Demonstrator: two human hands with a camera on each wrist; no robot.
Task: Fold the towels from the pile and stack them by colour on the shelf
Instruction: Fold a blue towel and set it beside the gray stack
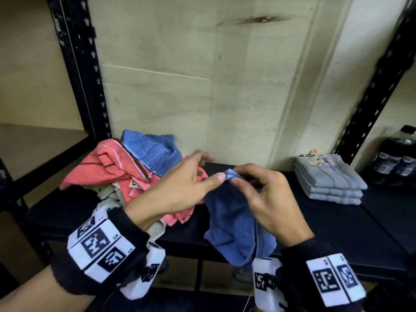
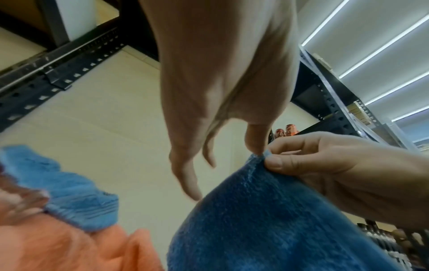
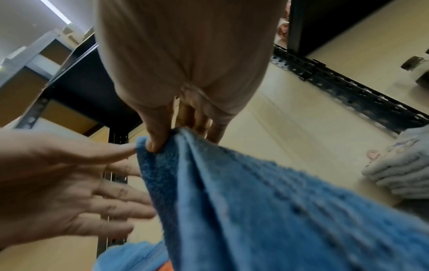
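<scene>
Head view: right hand point(image 1: 267, 199) pinches blue towel point(image 1: 234, 224) corner, towel hanging lengthwise down; left hand point(image 1: 177, 188) spread.

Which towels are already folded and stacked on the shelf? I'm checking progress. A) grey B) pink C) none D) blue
A: a neat stack of folded grey towels sits at the right of the shelf; pink and blue ones lie in a loose pile.
</scene>
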